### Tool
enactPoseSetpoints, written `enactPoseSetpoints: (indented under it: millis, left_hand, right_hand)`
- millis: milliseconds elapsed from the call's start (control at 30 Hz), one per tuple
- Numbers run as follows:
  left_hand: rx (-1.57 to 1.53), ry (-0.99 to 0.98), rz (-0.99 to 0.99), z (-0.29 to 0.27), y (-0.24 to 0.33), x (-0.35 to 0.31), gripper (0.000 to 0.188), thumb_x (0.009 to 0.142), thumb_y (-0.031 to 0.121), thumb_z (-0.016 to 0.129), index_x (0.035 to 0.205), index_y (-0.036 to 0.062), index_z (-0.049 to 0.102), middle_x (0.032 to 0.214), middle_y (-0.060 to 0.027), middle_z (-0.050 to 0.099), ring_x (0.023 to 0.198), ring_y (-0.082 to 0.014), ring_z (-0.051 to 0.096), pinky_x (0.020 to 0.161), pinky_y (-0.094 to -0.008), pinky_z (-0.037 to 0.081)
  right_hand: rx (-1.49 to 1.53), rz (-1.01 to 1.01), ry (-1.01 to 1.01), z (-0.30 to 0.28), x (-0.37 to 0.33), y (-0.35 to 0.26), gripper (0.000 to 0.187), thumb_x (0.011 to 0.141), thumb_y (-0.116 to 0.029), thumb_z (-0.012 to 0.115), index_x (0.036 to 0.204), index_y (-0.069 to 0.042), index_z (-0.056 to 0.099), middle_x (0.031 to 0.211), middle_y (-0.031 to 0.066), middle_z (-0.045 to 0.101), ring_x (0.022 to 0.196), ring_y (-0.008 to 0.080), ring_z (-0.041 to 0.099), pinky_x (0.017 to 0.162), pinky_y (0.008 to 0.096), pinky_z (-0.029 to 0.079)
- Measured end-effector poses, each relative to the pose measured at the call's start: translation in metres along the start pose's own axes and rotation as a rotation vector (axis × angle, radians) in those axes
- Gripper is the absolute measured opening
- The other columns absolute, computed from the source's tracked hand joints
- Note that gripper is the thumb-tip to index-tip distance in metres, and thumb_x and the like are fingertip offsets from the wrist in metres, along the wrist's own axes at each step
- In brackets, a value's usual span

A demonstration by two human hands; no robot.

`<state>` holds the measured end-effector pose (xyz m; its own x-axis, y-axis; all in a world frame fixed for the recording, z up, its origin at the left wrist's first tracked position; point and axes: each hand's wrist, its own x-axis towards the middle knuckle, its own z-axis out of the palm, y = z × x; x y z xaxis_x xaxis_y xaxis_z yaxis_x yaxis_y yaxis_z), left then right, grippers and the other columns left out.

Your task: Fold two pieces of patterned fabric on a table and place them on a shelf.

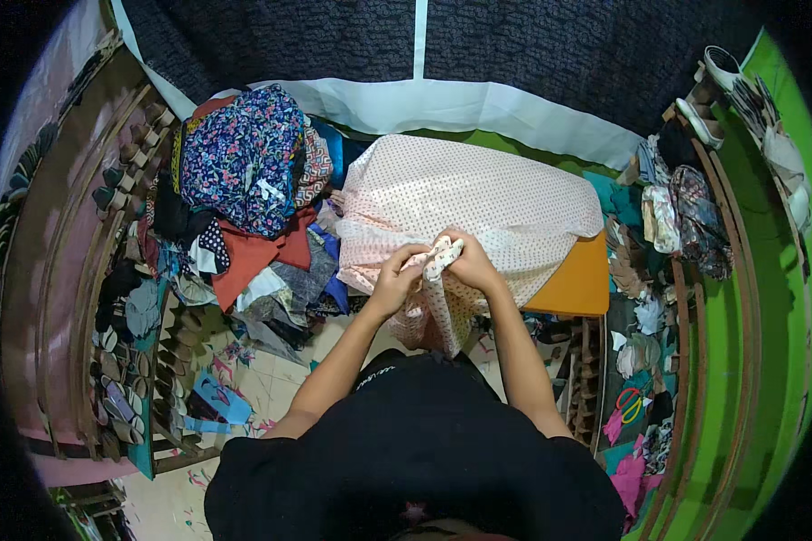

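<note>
A pale pink cloth with small dark dots [478, 185] lies spread in front of me, its near end hanging down toward my lap. Above that hanging end, my left hand [397, 281] and my right hand [472, 267] come together, both closed. Between them pokes up a folded whitish bunch with dark marks [442, 259]; it looks like a gathered part of the dotted cloth. My right fingers wrap round its right side. The left fingers pinch at its left edge, their tips partly hidden.
Under the cloth shows an orange-yellow tabletop [573, 279]. A heap of fabrics with a blue floral bundle [242, 153] rises at the left. Racks of shoes [122, 397] line the left side. Scissors with red and yellow handles [632, 406] lie among scraps at right.
</note>
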<state>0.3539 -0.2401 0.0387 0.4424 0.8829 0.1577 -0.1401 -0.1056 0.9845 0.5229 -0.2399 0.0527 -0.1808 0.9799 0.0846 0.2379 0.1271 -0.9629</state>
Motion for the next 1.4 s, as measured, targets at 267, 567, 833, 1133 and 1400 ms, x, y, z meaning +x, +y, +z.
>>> enactPoseSetpoints:
  millis: [267,567,833,1133,1400]
  left_hand:
    - [0.637,0.203,0.305,0.004,0.023,-0.001,0.018,0.071,0.008,0.055,0.086,-0.0009,0.053,0.077,-0.0089,0.049,0.068,-0.0174,0.049,0.059,-0.0264,0.039]
    - [0.507,0.478,0.159,0.016,0.007,0.000,0.042,0.064,0.017,0.061,0.099,0.0004,0.046,0.083,-0.0178,0.054,0.076,-0.0333,0.054,0.066,-0.0365,0.043]
    - [0.675,0.271,-0.356,0.006,-0.085,0.010,0.042,0.061,0.020,0.061,0.096,-0.0019,0.054,0.077,-0.0221,0.057,0.073,-0.0363,0.056,0.066,-0.0388,0.045]
    - [0.538,0.491,-0.424,-0.048,-0.132,0.043,0.052,0.069,0.026,0.057,0.112,-0.0015,0.045,0.108,-0.0242,0.048,0.101,-0.0337,0.047,0.086,-0.0343,0.036]
    - [1.304,0.083,-0.470,-0.050,-0.040,0.249,0.040,0.061,0.027,0.060,0.092,0.0015,0.057,0.090,-0.0210,0.057,0.084,-0.0348,0.055,0.073,-0.0390,0.044]
  right_hand:
    - [-0.178,-0.217,0.085,0.015,0.005,-0.013,0.034,0.059,-0.010,0.063,0.090,0.001,0.054,0.082,0.0112,0.056,0.076,0.0243,0.054,0.070,0.0299,0.042]
    - [-0.341,-0.191,-0.013,0.001,0.036,-0.008,0.026,0.058,0.003,0.045,0.083,0.003,0.052,0.077,0.0160,0.054,0.073,0.0274,0.051,0.070,0.0323,0.040]
    - [-0.294,-0.305,0.064,-0.045,0.105,-0.012,0.029,0.061,0.006,0.041,0.086,0.000,0.055,0.083,0.0133,0.057,0.076,0.0248,0.053,0.072,0.0302,0.041]
    - [0.259,0.642,-0.353,-0.133,0.214,0.073,0.027,0.081,-0.008,0.039,0.103,0.004,0.047,0.090,0.0213,0.056,0.088,0.0269,0.055,0.076,0.0345,0.047]
    - [1.022,0.136,0.358,-0.279,0.330,0.102,0.031,0.086,-0.009,0.030,0.109,0.009,0.041,0.115,0.0207,0.043,0.104,0.0282,0.045,0.093,0.0373,0.035]
